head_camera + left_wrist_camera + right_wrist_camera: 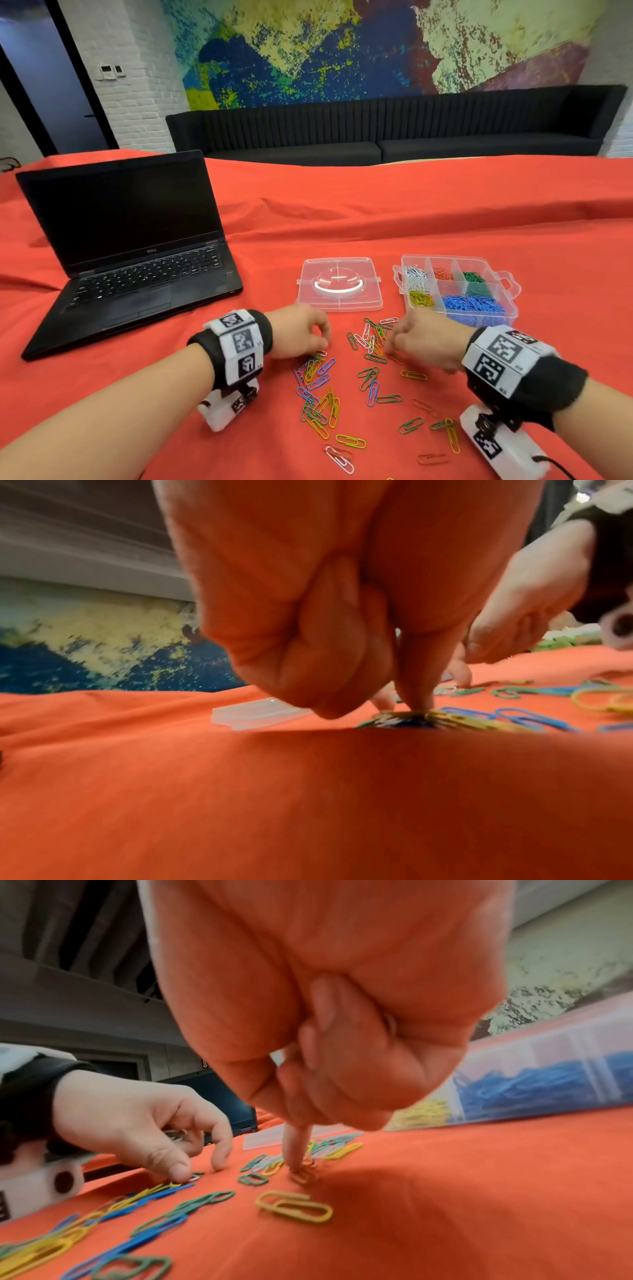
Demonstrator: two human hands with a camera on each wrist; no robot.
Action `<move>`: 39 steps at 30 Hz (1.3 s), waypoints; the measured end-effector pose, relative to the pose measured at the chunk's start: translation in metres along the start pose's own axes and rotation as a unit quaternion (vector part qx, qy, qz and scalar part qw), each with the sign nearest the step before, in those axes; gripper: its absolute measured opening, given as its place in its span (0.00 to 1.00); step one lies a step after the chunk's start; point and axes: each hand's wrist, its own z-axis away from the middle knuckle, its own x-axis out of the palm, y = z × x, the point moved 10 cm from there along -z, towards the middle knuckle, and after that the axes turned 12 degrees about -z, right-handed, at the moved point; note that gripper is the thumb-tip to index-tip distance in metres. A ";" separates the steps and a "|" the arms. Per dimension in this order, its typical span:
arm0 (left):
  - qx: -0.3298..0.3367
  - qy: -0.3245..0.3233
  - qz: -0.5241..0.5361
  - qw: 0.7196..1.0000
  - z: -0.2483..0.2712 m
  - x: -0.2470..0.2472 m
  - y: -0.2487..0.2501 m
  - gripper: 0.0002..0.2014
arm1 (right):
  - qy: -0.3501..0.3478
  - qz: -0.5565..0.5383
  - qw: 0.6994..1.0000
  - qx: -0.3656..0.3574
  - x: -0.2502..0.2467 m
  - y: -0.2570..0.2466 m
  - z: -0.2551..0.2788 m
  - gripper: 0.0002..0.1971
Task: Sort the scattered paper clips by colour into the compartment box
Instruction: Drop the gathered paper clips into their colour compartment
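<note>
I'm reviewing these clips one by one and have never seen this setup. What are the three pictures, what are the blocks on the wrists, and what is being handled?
No machine here: a person works with bare hands. The patterned blocks strapped to the wrists are cameras. The wide picture comes from a head camera; the other two look along each hand. On the red cloth lie scattered paper clips, a compartment box already holding sorted clips, its clear lid, and a laptop. The left hand touches a mixed pile of clips with curled fingers; white clips show inside it in the right wrist view. The right hand presses a fingertip on a reddish clip. Whether either has a firm grip is unclear.
</note>
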 end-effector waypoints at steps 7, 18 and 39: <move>0.006 0.003 -0.122 0.993 -0.004 0.000 0.006 0.06 | 0.061 0.104 0.992 -0.040 -0.008 -0.016 -0.021 0.12; 0.008 -0.001 -0.144 0.990 0.000 -0.001 0.009 0.06 | 0.034 0.124 0.989 -0.068 0.000 -0.020 -0.030 0.13; -0.022 -0.102 0.595 0.797 -0.003 -0.002 0.011 0.09 | -0.172 -0.704 0.689 -0.015 -0.016 0.008 0.009 0.05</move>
